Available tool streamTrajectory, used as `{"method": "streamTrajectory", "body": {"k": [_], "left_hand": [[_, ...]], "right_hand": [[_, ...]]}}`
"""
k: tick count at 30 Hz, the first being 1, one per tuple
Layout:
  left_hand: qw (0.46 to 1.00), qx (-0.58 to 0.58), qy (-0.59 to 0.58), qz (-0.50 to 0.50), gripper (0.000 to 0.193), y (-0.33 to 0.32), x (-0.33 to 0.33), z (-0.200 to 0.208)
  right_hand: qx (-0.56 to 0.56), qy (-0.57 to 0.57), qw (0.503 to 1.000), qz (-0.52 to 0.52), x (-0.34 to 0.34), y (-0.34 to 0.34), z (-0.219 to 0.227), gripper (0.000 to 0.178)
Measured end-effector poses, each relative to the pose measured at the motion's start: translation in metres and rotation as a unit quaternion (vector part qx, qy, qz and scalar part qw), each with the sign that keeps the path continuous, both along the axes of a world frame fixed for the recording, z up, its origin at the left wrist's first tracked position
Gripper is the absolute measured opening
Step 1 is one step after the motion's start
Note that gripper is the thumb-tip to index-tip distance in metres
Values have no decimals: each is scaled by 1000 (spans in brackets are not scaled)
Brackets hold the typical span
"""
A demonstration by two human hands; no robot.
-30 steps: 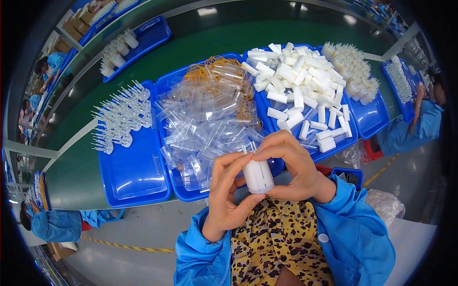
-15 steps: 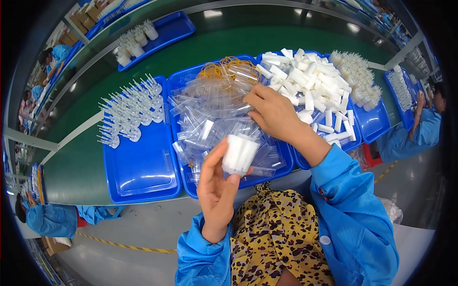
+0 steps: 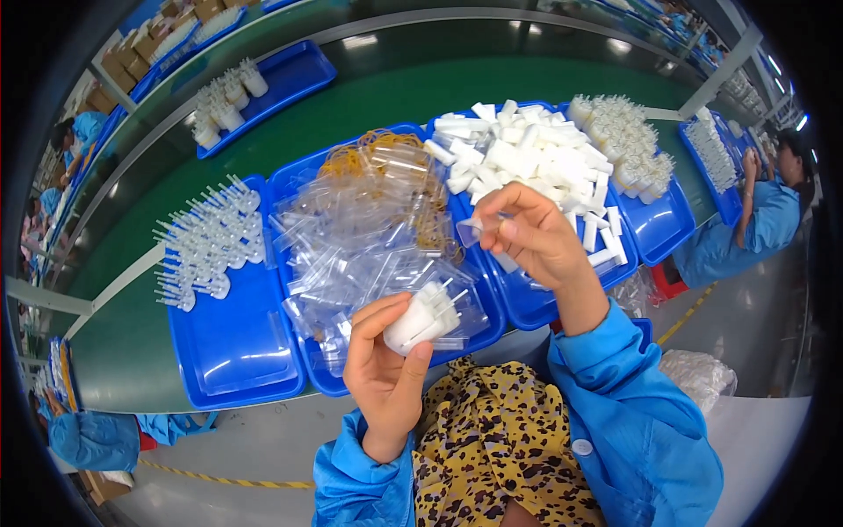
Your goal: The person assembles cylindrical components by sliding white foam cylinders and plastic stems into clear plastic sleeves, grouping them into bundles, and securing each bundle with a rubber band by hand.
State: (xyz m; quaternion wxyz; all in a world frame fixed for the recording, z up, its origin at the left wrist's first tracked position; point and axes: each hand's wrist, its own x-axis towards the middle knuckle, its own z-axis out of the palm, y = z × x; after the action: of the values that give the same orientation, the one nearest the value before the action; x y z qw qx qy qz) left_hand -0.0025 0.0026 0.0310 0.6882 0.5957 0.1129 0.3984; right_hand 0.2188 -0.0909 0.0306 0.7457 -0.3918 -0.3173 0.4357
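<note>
Green and long, the counter point(image 3: 369, 97) runs across a workshop with other people in blue coats seated along it at both sides. 4 blue trays sit side by side along its near edge. At the left, one tray point(image 3: 233, 351) holds rows of small clear plastic parts point(image 3: 206, 250) standing on its far half. Next to it, the middle tray point(image 3: 303, 180) is heaped with clear plastic bags point(image 3: 360, 233) and a cluster of yellow rubber bands point(image 3: 356, 158) at the back. Beside that, another tray point(image 3: 527, 303) carries a pile of white blocks point(image 3: 518, 154), and the right tray point(image 3: 663, 224) bears a group of clear capped pieces point(image 3: 619, 136).

Above the near rim of the middle tray, the left hand point(image 3: 386, 364) is closed around a white bundle of parts point(image 3: 421, 318), fingers wrapped over its side. Over the tray of white blocks, the right hand point(image 3: 531, 233) is raised, pinching a small clear bag point(image 3: 474, 230) between thumb and fingertips, well apart from the bundle. Farther back on the counter lies a separate blue tray point(image 3: 290, 75) with white cups point(image 3: 224, 110).
</note>
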Motion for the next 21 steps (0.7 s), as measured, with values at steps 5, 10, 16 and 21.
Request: {"method": "streamTrajectory", "body": {"k": [5, 10, 16, 21], "left_hand": [[998, 41, 41, 15, 35, -6, 6, 6], [995, 76, 57, 36, 36, -9, 9, 3], [980, 171, 90, 58, 32, -10, 9, 1], [963, 225, 90, 115, 31, -11, 13, -1]], "right_hand": [[113, 95, 987, 60, 2, -8, -7, 20], [83, 96, 991, 29, 0, -15, 0, 14], [15, 40, 999, -6, -19, -33, 22, 13], [-143, -137, 980, 9, -47, -34, 49, 21]]}}
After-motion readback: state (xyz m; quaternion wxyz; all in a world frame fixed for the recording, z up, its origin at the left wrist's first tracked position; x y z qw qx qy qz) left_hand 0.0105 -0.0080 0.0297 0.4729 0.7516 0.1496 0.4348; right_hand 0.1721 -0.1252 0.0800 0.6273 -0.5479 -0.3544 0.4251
